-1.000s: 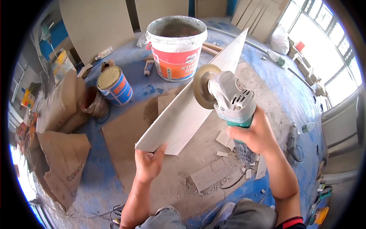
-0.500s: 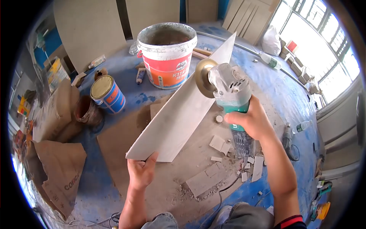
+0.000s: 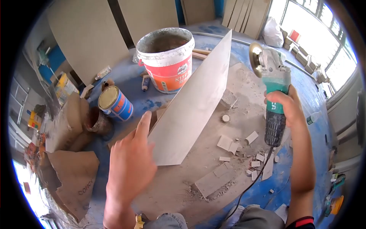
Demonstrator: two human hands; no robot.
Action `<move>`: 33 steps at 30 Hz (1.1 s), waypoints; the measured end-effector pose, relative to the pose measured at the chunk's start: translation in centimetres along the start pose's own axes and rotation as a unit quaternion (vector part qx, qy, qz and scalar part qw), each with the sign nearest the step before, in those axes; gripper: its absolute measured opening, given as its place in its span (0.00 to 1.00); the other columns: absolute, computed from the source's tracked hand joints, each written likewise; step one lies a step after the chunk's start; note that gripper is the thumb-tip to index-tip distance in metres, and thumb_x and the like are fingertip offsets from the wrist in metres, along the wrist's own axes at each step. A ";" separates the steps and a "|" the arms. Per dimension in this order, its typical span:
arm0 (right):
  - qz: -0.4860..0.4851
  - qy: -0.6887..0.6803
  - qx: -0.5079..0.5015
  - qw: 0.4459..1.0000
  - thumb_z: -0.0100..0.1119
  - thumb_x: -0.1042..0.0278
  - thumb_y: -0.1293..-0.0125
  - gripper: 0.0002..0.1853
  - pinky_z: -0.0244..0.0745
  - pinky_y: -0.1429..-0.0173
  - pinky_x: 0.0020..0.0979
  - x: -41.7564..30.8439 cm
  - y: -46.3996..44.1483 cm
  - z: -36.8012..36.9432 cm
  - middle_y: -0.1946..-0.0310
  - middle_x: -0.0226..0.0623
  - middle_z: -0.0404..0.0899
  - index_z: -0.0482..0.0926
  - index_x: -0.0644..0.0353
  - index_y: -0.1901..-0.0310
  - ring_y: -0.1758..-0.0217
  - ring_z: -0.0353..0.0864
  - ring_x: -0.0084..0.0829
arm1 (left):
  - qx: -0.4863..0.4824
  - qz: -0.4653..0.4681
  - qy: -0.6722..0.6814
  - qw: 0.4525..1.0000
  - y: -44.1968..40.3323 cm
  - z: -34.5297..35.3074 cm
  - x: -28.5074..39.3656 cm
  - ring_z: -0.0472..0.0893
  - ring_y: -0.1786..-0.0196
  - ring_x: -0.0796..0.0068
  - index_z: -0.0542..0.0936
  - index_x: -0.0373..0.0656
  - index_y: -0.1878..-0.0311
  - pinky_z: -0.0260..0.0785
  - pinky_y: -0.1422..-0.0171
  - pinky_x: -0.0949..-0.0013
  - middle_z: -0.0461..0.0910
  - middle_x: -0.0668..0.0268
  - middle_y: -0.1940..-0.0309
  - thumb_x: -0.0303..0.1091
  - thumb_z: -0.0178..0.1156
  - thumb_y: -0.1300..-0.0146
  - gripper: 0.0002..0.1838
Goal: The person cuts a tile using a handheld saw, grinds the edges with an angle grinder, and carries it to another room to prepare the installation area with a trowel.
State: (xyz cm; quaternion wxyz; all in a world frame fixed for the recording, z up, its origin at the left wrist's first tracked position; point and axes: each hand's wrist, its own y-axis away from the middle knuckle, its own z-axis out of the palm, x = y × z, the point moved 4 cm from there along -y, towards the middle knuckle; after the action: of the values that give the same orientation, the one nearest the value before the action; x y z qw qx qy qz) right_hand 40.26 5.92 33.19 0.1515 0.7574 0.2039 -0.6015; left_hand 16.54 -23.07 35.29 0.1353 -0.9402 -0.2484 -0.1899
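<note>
My right hand [image 3: 288,108] is wrapped around a green, grey and black angle grinder [image 3: 277,84], holding it nearly upright off to my right, its round brass-coloured disc [image 3: 254,61] apart from the long, flat off-white board [image 3: 190,110]. That board slants away from me above the dusty brown sheet [image 3: 198,168] on the floor, its pointed far end reaching past the white plastic bucket with a red and orange label [image 3: 167,66]. My left hand [image 3: 131,164] is at the board's near left edge, index finger stretched out; I cannot tell whether it grips. Small pale offcuts [image 3: 225,143] lie on the sheet.
</note>
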 end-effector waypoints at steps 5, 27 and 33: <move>0.001 -0.076 0.055 0.996 0.67 0.67 0.49 0.23 0.77 0.60 0.33 1.2 -1.3 -1.0 0.65 0.39 0.80 0.76 0.67 0.52 0.64 0.81 0.30 | -0.033 -0.090 -0.130 0.987 -2.3 1.9 0.0 0.79 0.54 0.38 0.73 0.35 0.45 0.69 0.52 0.45 0.81 0.45 0.56 0.29 0.66 0.43 0.22; -0.267 0.107 0.109 0.951 0.67 0.72 0.47 0.26 0.74 0.50 0.37 6.5 -4.9 -4.4 0.58 0.45 0.81 0.75 0.65 0.45 0.58 0.81 0.40 | 0.002 -0.119 -0.192 0.974 -1.5 3.1 0.4 0.81 0.59 0.41 0.68 0.38 0.53 0.69 0.55 0.46 0.82 0.47 0.65 0.38 0.70 0.43 0.23; -0.319 0.159 0.047 0.933 0.69 0.69 0.52 0.29 0.74 0.51 0.47 5.6 -2.3 -2.1 0.59 0.52 0.82 0.72 0.60 0.46 0.56 0.81 0.57 | -0.028 -0.135 -0.202 0.970 -1.6 3.1 1.9 0.82 0.57 0.42 0.68 0.36 0.50 0.70 0.51 0.45 0.82 0.45 0.66 0.39 0.67 0.40 0.23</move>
State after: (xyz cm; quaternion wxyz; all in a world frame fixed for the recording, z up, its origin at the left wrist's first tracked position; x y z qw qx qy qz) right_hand 42.05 9.62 28.25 -0.1185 0.7444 0.4279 -0.4988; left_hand 18.12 -19.80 33.58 0.0293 -0.9201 -0.3901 -0.0190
